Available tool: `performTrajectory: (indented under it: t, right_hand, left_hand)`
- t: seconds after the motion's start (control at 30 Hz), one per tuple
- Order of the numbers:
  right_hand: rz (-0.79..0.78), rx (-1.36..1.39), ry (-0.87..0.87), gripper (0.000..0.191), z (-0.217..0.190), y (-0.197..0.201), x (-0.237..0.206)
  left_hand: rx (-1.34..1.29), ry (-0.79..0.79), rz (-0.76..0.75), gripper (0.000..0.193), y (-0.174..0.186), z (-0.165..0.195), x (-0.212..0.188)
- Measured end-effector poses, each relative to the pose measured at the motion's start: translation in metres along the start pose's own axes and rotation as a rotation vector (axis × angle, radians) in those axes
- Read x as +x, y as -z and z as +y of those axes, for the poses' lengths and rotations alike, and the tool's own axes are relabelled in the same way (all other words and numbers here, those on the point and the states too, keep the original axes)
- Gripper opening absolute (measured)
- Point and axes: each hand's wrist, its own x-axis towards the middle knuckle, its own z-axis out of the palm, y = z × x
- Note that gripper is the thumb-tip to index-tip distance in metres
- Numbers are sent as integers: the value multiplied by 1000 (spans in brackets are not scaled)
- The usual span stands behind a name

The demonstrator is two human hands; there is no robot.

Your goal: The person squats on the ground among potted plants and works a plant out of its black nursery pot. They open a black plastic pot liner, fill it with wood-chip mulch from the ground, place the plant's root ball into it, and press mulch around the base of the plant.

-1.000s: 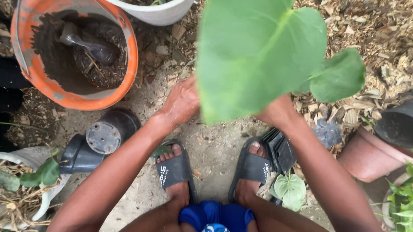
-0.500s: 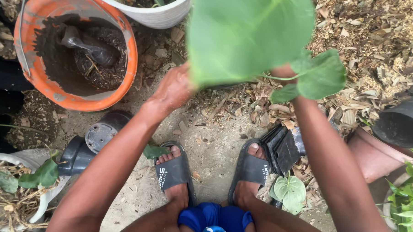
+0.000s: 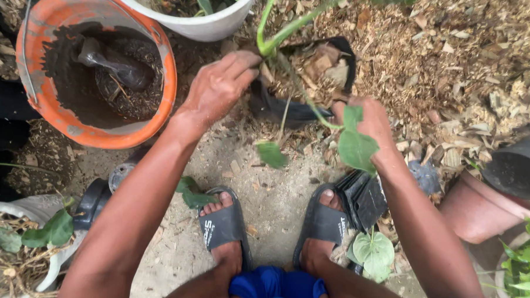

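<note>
A black plastic grow bag [image 3: 302, 80] filled with wood chips and soil lies on the ground in front of me, with a green-stemmed plant [image 3: 281, 32] rising from it. My left hand [image 3: 220, 86] grips the bag's near left rim by the stem. My right hand [image 3: 369, 120] holds the bag's right rim, partly hidden by small green leaves [image 3: 356, 146]. My two feet in dark sandals [image 3: 227, 227] stand below.
An orange bucket [image 3: 161, 98] with soil and a dark scoop sits at the left. A white pot [image 3: 199, 26] is behind it. A terracotta pot [image 3: 480, 212] and a black pot [image 3: 514, 166] stand at the right. Folded black bags [image 3: 366, 199] lie by my right foot.
The big leaf that covered the view has gone up out of frame, so the grow bag now shows. Both hands moved forward onto the bag's rim.
</note>
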Motion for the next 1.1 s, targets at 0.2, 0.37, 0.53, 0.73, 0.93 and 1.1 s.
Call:
performTrajectory:
  t: [0.2, 0.37, 0.53, 0.73, 0.93, 1.1]
  right_hand:
    - [-108, -227, 2, 43, -10, -6, -19]
    - [62, -140, 207, 31, -42, 29, -20]
    - [-192, -253, 502, 28, -58, 49, 5]
    - [-727, 17, 283, 43, -75, 41, 53]
    - [-760, 482, 76, 69, -111, 7, 37]
    - [-970, 23, -42, 82, -104, -6, 47]
  left_hand:
    - [-39, 44, -155, 26, -2, 17, -2]
    - [-107, 45, -130, 29, 8, 48, -24]
    - [-101, -49, -110, 33, -12, 72, -18]
    - [-101, 25, -156, 23, -42, 98, -10]
    - [-401, 147, 54, 15, -49, 98, -36]
    - [-411, 208, 70, 6, -57, 99, -31]
